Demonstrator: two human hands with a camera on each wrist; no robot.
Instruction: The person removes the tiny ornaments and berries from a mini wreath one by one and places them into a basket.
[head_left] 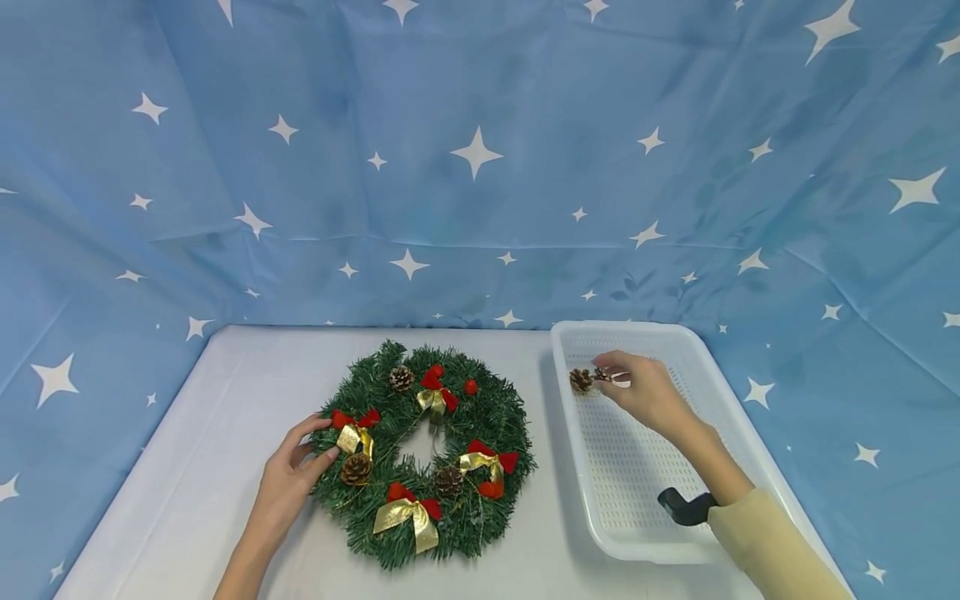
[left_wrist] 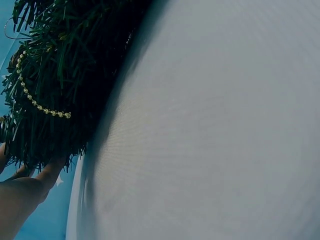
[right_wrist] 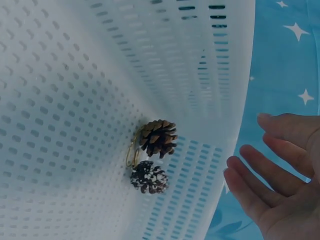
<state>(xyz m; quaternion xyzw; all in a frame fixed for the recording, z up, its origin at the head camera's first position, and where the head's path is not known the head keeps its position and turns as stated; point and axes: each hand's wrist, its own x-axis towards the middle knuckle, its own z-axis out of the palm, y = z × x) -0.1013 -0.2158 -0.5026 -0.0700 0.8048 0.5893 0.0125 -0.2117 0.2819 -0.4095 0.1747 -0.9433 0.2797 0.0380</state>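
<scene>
A green tinsel wreath (head_left: pixel 498 400) lies on the white table with red-and-gold bows, pine cones and red berries. At its left edge my left hand (head_left: pixel 288 479) rests its thumb and index fingertip by a bow (head_left: pixel 354 435). In the left wrist view, the fingers (left_wrist: pixel 50 175) meet the foliage, partly hidden by it. My right hand (head_left: pixel 647 396) reaches over the white basket (head_left: pixel 615 546), its fingers spread and holding nothing. Below them, in a basket corner, sit a brown pine cone (right_wrist: pixel 159 139) and a white-tipped pine cone (right_wrist: pixel 149 177) with gold wire loops.
The perforated basket stands on the right of the table, its raised rim to the right of the wreath. A blue cloth (head_left: pixel 420 192) with white stars hangs behind and at both sides. A string of gold beads (left_wrist: pixel 37 102) runs across the wreath's outer side.
</scene>
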